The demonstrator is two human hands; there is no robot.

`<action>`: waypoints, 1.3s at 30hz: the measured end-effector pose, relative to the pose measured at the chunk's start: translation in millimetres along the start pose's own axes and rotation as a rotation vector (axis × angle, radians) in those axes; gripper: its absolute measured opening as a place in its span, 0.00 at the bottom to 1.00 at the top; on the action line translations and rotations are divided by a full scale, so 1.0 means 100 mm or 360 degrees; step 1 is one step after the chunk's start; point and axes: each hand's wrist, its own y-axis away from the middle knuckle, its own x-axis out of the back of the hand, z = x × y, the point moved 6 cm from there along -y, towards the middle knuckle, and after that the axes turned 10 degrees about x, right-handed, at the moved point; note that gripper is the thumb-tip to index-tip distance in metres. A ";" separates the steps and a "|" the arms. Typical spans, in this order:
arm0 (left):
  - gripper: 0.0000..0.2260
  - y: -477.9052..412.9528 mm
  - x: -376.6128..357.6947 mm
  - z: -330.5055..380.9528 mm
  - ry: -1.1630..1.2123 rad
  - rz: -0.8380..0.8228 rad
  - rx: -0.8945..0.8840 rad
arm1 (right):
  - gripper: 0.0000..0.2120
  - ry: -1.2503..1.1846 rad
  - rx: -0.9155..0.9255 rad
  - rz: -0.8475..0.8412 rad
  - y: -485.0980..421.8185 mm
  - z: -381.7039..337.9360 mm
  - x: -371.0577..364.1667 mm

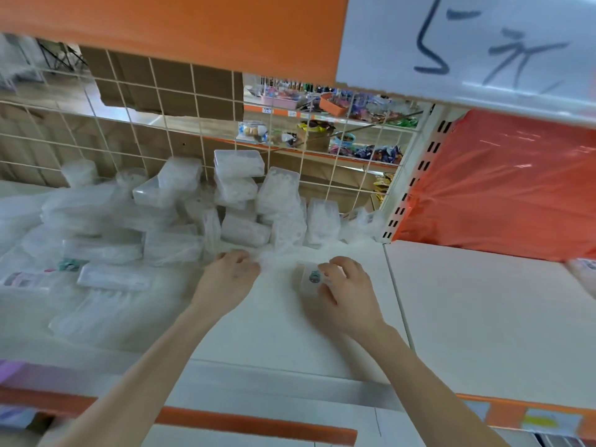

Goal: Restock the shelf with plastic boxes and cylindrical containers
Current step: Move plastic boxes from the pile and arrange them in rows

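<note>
Small clear box (309, 279) with a round sticker, flat on the white shelf (467, 304), just in front of the pile (180, 217) and toward its right end. Pinched by the right hand (346, 293): thumb on the near edge, fingers curled over the right side, palm above the shelf. Left hand (225, 279) just left of the box, apart from it, at the pile's front edge; fingers curled into thin clear wrap there, though whether actually gripping it cannot be told through the blur. Pile of clear boxes, some stacked, some tilted, many in plastic wrap, heaped from the shelf's left side back to the wire grid (193, 124). Two cylindrical tubs (80, 171) at the pile's far left, against the grid. Behind the pile, through the grid, cardboard and another aisle's goods. Right of the pile, a slotted upright (416, 185), then an orange plastic sheet (503, 185) over a bare stretch of shelf. Above the pile, an orange panel and a white handwritten sign (467, 43).
</note>
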 end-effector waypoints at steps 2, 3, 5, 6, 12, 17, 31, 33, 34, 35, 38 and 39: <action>0.12 0.02 0.04 -0.02 0.0434 -0.0183 0.0135 | 0.15 -0.0140 0.0064 0.0015 -0.07 -0.09 0.00; 0.12 0.04 0.05 -0.02 0.0617 -0.0259 0.0231 | 0.16 -0.0235 0.0083 0.0002 -0.11 -0.14 0.00; 0.12 0.09 0.04 -0.05 0.0852 -0.0385 0.0422 | 0.19 -0.0426 0.0118 -0.0059 -0.16 -0.23 -0.03; 0.13 0.11 0.02 -0.06 0.0916 -0.0440 0.0472 | 0.21 -0.0502 0.0142 -0.0094 -0.18 -0.27 -0.04; 0.17 0.19 -0.06 -0.09 0.0916 -0.0674 0.0568 | 0.22 -0.0813 0.0102 -0.0191 -0.28 -0.41 -0.10; 0.22 0.22 -0.11 -0.06 0.0941 -0.0726 0.0519 | 0.16 -0.0982 -0.0137 -0.0211 -0.30 -0.32 -0.15; 0.35 0.41 0.06 0.26 -0.0418 -0.0065 -0.0772 | 0.06 -0.1161 -0.0507 -0.0203 -0.27 -0.23 -0.16; 0.33 0.40 0.05 0.23 -0.0605 0.0004 -0.0785 | 0.08 -0.1109 -0.0485 -0.0217 -0.25 -0.23 -0.17; 0.32 0.39 0.05 0.21 -0.0648 0.0013 -0.0757 | 0.09 -0.1085 -0.0489 -0.0195 -0.24 -0.21 -0.17; 0.32 0.39 0.05 0.18 -0.0661 0.0010 -0.0719 | 0.10 -0.1035 -0.0494 -0.0137 -0.23 -0.18 -0.15; 0.30 0.36 0.05 0.06 -0.0645 0.0002 -0.0566 | 0.12 -0.0735 -0.0529 0.0107 -0.17 0.01 -0.03; 0.30 0.35 0.05 0.01 -0.0652 0.0001 -0.0513 | 0.13 -0.0628 -0.0532 0.0116 -0.15 0.08 -0.02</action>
